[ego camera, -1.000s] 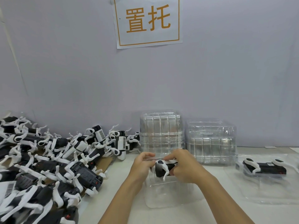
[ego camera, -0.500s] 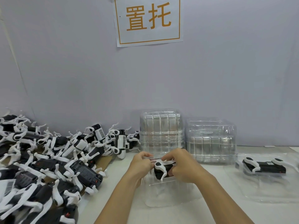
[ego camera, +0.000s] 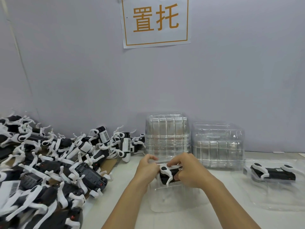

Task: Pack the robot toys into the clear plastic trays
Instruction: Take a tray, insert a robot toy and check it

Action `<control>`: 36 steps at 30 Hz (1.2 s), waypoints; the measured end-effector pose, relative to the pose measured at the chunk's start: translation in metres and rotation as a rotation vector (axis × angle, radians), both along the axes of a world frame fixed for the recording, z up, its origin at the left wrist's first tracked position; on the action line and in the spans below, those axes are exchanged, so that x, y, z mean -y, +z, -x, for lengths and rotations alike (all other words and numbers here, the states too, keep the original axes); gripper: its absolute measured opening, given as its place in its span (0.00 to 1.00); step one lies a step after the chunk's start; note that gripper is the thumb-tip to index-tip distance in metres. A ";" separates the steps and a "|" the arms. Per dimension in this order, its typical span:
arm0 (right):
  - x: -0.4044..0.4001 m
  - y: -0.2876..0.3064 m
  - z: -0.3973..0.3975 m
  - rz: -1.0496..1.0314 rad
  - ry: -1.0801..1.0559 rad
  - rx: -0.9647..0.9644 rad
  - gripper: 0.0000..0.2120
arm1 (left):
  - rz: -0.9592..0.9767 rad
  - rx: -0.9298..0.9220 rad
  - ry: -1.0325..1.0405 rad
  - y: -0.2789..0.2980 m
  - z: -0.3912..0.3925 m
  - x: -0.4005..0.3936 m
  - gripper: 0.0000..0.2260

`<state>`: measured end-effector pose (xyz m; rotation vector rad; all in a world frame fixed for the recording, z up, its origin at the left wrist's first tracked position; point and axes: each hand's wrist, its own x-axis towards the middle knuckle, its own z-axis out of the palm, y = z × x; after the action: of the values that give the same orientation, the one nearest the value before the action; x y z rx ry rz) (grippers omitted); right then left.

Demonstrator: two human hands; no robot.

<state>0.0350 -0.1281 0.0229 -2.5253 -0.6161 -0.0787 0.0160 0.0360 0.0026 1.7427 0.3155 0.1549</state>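
Observation:
A black-and-white robot toy (ego camera: 167, 174) lies in the far end of a clear plastic tray (ego camera: 173, 200) at the middle of the table. My right hand (ego camera: 189, 171) grips the toy from the right, fingers curled over its top. My left hand (ego camera: 147, 167) pinches the tray's far left rim beside the toy's head. At the far right, a second toy (ego camera: 272, 173) lies in another clear tray (ego camera: 280, 200).
A big heap of loose robot toys (ego camera: 49, 171) on cardboard fills the left side. Two stacks of clear trays (ego camera: 166, 133) (ego camera: 217, 144) stand against the grey wall behind my hands. A paper sign (ego camera: 156, 20) hangs on the wall. The white tabletop (ego camera: 165, 220) runs toward me.
Both hands have stayed at the tray, and the toy has sunk slightly lower into it. My left hand has closed in a little toward the toy's head.

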 end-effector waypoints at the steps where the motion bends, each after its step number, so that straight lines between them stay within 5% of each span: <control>1: 0.000 0.000 0.000 -0.005 0.001 -0.003 0.22 | -0.002 0.029 -0.023 0.001 0.003 -0.001 0.15; 7: 0.002 -0.002 -0.001 -0.037 -0.002 -0.028 0.22 | -0.062 0.147 -0.139 0.009 0.005 -0.009 0.07; 23: 0.001 0.000 0.000 -0.037 0.026 -0.056 0.22 | -0.227 0.073 -0.171 0.008 0.007 -0.005 0.13; 36: 0.028 0.014 -0.003 -0.065 -0.141 -0.018 0.07 | -0.146 0.089 -0.164 0.003 0.007 -0.006 0.13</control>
<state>0.0381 -0.1563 0.0372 -2.5003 -0.4213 -0.1240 0.0093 0.0416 0.0059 1.8911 0.0979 0.1386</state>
